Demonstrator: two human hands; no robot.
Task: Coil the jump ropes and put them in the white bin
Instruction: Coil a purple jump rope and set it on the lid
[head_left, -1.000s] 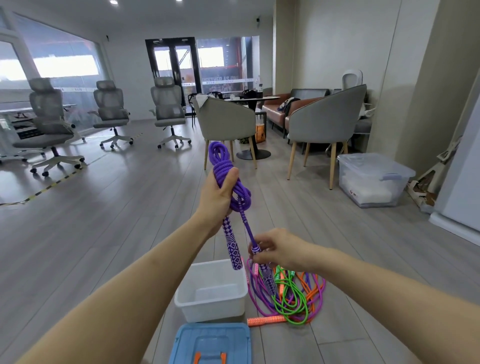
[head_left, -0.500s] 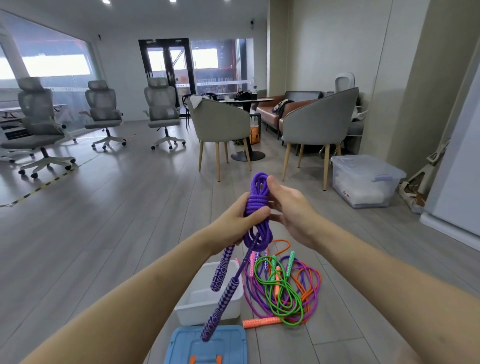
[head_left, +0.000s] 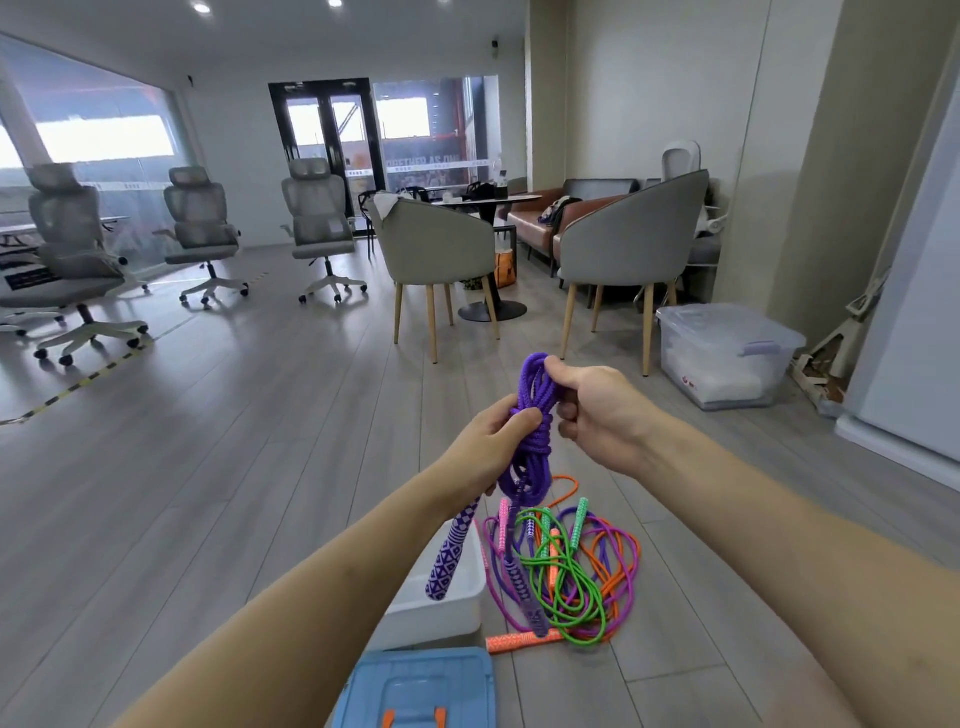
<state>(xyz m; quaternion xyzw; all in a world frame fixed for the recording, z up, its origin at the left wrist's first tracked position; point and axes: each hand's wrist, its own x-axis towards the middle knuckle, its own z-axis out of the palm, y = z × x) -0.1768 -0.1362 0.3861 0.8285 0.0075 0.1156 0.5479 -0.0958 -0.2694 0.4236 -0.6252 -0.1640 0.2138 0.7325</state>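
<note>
A coiled purple jump rope (head_left: 532, 431) hangs in the air between both hands. My left hand (head_left: 485, 449) grips the middle of the bundle, and my right hand (head_left: 597, 410) pinches its upper loops. Two patterned purple handles (head_left: 452, 556) dangle below the coil. Under them on the floor stands the white bin (head_left: 441, 608), partly hidden by my left forearm. Right of the bin lies a tangled pile of green, orange, pink and purple jump ropes (head_left: 566, 571).
A blue lid (head_left: 415, 686) lies at my feet before the bin. A clear storage box (head_left: 722, 353) stands at the right by the wall. Grey armchairs (head_left: 623, 254) and office chairs (head_left: 202, 228) stand further back on the grey wooden floor.
My right hand rose from the lower handle to the top of the coil. Both hands came down and closer together. The handles now hang free over the bin.
</note>
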